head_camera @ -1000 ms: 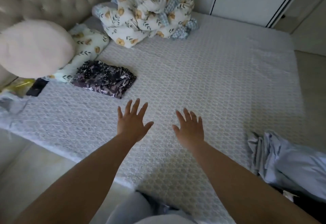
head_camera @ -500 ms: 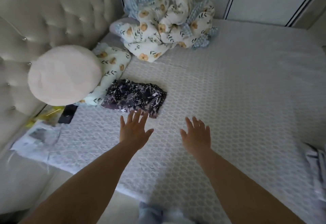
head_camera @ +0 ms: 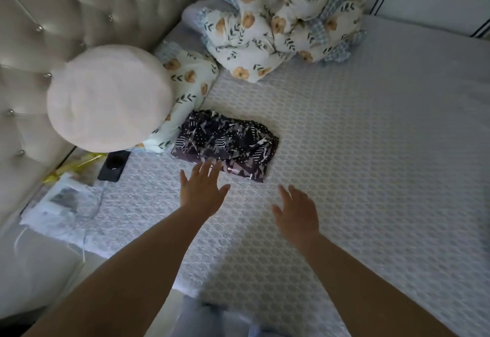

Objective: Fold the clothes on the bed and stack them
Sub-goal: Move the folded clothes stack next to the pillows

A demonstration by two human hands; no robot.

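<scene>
Left hand was spread flat, fingers straight and empty, its fingertips at the near edge of the dark patterned garment; right hand hovered just beside, loosely open, holding nothing. That garment lay folded on the bed, next to the floral pillow. You did best, by this reading, to press both palms evenly, flattening the fold without shifting it, so later pieces would stack squarely.

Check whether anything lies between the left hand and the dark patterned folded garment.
Nothing visible does. The left hand is open with its fingertips at the near edge of the dark patterned folded garment; only bare mattress lies around them.
</scene>
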